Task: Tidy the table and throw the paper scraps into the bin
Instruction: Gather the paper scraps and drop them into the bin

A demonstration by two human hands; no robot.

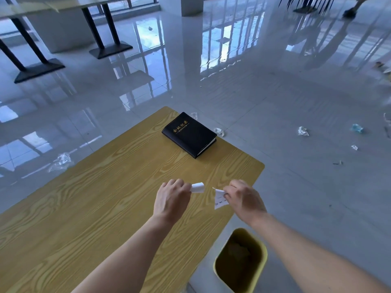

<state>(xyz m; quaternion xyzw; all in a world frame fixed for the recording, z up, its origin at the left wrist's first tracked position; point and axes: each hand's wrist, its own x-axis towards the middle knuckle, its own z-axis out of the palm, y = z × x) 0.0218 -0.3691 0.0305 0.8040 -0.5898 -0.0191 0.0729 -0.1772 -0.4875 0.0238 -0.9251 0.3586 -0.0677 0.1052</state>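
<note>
You are looking at a black notebook point(188, 135) showing gold characters 会议记录 on its cover; the small line beneath them is too tiny to read. The scrap point(219, 200) in your right hand point(243, 199) is showing dark handwriting, too blurred to read.

We are in a big open hall, like an office canteen. The shiny tiled floor point(211, 81) mirrors tall windows point(142, 0). At eleven o'clock long tables point(63, 3) stand on black metal legs point(93, 26); at twelve, a white pillar point(191, 5). Our wood-look desk point(84, 208) carries a black meeting notebook point(188, 134).
</note>
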